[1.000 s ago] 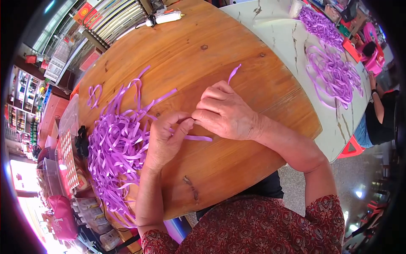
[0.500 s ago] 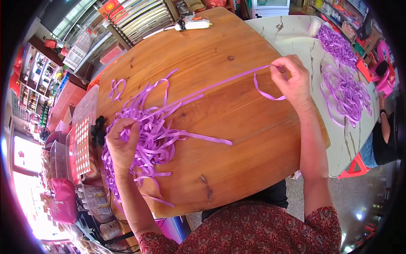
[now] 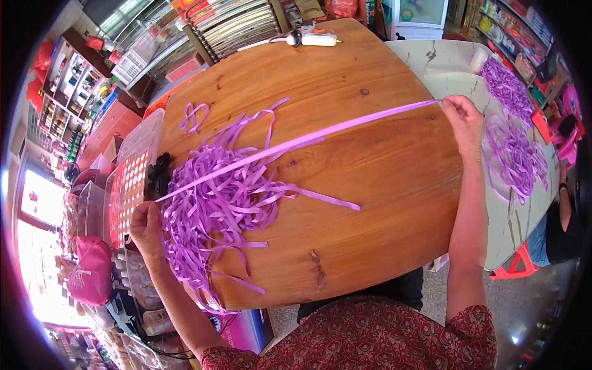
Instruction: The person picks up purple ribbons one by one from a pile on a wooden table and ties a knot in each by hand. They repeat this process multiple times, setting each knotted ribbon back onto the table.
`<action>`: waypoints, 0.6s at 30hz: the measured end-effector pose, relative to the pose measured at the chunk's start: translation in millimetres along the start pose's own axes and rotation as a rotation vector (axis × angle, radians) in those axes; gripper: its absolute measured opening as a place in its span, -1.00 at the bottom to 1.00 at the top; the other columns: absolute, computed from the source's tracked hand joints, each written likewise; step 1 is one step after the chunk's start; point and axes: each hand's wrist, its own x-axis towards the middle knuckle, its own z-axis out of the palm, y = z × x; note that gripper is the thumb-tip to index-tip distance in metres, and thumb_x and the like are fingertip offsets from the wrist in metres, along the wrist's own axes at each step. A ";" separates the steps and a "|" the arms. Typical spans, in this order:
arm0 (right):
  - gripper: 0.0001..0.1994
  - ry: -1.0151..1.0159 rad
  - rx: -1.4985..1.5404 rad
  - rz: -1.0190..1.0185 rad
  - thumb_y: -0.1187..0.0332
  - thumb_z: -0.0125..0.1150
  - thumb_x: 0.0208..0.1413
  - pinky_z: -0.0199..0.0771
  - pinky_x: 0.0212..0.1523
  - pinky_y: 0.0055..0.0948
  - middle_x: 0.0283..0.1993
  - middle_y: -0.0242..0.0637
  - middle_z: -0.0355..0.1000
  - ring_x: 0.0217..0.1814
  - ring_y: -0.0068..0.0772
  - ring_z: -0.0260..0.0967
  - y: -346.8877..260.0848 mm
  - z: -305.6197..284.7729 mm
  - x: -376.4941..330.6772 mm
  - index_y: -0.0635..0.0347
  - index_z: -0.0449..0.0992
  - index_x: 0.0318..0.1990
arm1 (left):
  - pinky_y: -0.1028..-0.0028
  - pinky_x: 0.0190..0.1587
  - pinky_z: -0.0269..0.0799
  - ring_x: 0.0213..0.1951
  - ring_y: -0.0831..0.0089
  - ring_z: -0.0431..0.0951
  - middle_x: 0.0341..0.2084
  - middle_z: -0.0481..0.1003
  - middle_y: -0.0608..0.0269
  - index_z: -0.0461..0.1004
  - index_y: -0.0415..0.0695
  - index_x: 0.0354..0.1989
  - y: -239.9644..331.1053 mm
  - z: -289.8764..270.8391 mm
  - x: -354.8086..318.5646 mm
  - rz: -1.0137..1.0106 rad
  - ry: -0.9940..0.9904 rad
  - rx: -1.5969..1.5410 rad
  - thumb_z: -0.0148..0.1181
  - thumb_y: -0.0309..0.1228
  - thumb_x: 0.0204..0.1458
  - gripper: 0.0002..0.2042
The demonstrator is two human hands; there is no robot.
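Two benches show: one wooden bench [image 3: 376,228] in front, and one white marbled bench [image 3: 459,60] beyond its right side. One large heap of purple ribbons [image 3: 216,200] lies on the wooden bench's left part; two purple piles, a far pile [image 3: 505,89] and a near pile [image 3: 517,157], rest on the white one. One taut ribbon [image 3: 345,124] (single or doubled, I can't quite tell) spans above the heap, its ends pinched by the left hand [image 3: 147,228] and right hand [image 3: 465,120]. One white tool [image 3: 317,39] and one small loose loop [image 3: 195,117] lie apart.
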 end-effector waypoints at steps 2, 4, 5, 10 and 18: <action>-0.92 -0.035 0.151 0.118 0.44 0.25 0.04 0.20 -0.35 -0.76 -0.44 -0.62 0.37 -0.42 -0.83 0.17 -0.6 -0.1 -1.6 0.22 0.54 -0.31 | 0.71 -0.63 0.13 -0.67 0.73 0.28 -0.68 0.36 0.43 0.45 -0.18 -0.37 -4.8 -6.6 -5.9 -0.005 0.003 -0.026 0.10 -0.46 0.12 -0.92; -0.91 -0.027 0.273 0.131 0.43 0.23 0.05 0.23 -0.30 -0.73 -0.42 -0.60 0.38 -0.40 -0.81 0.20 -7.6 2.4 -2.5 0.21 0.53 -0.30 | 0.69 -0.58 0.17 -0.62 0.71 0.31 -0.64 0.39 0.40 0.45 -0.18 -0.35 -3.3 -8.6 -11.6 -0.031 0.008 -0.025 0.09 -0.45 0.12 -0.92; -0.91 -0.009 0.391 0.145 0.42 0.22 0.06 0.26 -0.26 -0.71 -0.41 -0.57 0.38 -0.38 -0.79 0.22 -11.5 3.5 -2.5 0.21 0.52 -0.29 | 0.67 -0.52 0.23 -0.57 0.69 0.34 -0.61 0.41 0.38 0.46 -0.17 -0.34 -0.1 -5.1 -15.2 -0.063 0.021 -0.190 0.08 -0.45 0.13 -0.92; -0.89 -0.084 0.766 0.376 0.38 0.18 0.09 0.34 -0.18 -0.59 -0.34 -0.49 0.42 -0.31 -0.70 0.31 -16.6 -3.0 -3.3 0.16 0.50 -0.25 | 0.30 -0.01 0.42 -0.21 0.39 0.52 -0.35 0.52 0.23 0.48 -0.18 -0.21 -8.2 0.0 -24.3 -0.251 -0.113 -1.122 0.02 -0.40 0.17 -0.85; -0.88 -0.188 0.518 0.396 0.40 0.19 0.09 0.32 -0.21 -0.64 -0.31 -0.50 0.44 -0.29 -0.71 0.33 -27.4 23.2 -14.0 0.15 0.51 -0.21 | 0.13 0.19 0.26 0.00 0.13 0.42 -0.15 0.47 0.06 0.40 -0.28 -0.20 0.4 22.1 -13.5 -0.168 0.016 -1.628 0.03 -0.30 0.15 -0.75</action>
